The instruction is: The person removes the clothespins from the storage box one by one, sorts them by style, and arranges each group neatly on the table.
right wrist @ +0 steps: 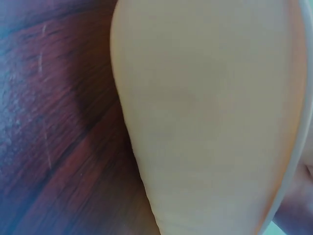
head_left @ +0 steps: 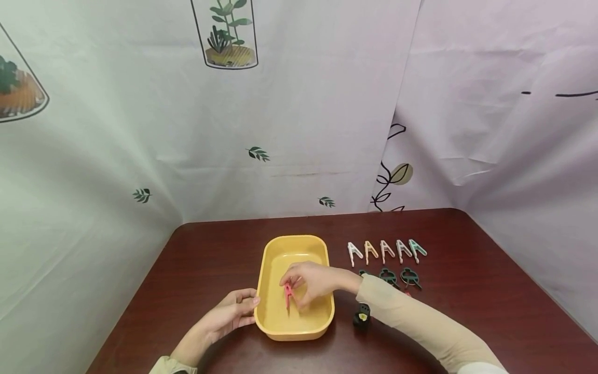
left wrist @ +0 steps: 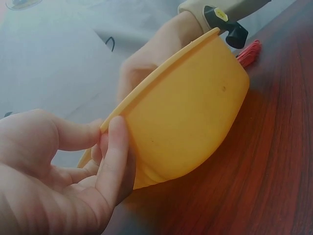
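Note:
A yellow plastic basin stands on the table. My left hand holds its left side, thumb and fingers pinching the rim, as the left wrist view shows close up. My right hand reaches inside the basin from the right. At its fingertips is a pink clothespin, held between fingers and thumb, its legs pointing down toward the basin floor. In the left wrist view the basin wall hides the clothespin and the right fingers. The basin's outer wall fills most of the right wrist view.
Several pale clothespins lie in a row at the back right of the dark red table. Before them lie dark green clips, partly behind the right sleeve. Red pieces show beyond the basin.

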{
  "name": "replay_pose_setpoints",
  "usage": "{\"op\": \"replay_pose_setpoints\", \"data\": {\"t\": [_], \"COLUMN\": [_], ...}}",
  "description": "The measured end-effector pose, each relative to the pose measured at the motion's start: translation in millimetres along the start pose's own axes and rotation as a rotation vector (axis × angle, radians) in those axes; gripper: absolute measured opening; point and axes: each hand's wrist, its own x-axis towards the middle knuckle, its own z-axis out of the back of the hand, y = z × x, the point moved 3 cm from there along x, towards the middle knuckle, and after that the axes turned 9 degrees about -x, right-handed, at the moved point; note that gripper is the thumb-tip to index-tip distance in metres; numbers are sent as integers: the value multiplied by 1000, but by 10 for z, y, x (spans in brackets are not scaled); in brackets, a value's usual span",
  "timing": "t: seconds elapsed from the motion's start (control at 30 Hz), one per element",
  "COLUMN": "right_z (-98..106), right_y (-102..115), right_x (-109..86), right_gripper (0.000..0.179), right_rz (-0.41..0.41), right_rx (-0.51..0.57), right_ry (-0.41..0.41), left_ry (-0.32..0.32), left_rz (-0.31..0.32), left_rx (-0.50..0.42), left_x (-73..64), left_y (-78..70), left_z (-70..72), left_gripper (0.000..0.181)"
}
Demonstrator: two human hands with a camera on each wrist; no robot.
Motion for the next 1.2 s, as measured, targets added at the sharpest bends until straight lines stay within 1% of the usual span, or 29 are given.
{"op": "replay_pose_setpoints", "data": {"t": [0.03,0.13,0.37,0.57,0.7,0.87,1.0,1.1,1.2], "right_z": [4,19,97,136,139,146,158,160,164], "right_y": [-5,-24,-51,-53,-53,-54,-55,-69,-92], "right_x": [-4,-21,-118,-178,-206,-237,-268,-293,-323], "right_gripper": [56,56,62,65,63,62,63,62,62], "right_rz": [1,-7,-48,-39,-26,-1,-9,-9,-7], "right_rx": [35,83,161,223,254,257,251,259,271], "right_ry": [-7,-21,-50,-81,-99,-128,-154,-175,-194], "left_ry": [1,1,-22,-37,-33,-35,-34,-24,-28], "left_rz": [1,0,1,7,4,7,10,5,10], "left_rx": [-1,-4,-11,-6,-8,-8,-11,-14,-13], "left_x": [0,1,6,5,4,6,5,3,0], "left_y": [2,2,-13,5,8,10,15,19,25], "left_z": [-1,-6,-34,-9,-5,5,13,15,23], "left_gripper": [9,8,8,9,8,8,8,8,8]}}
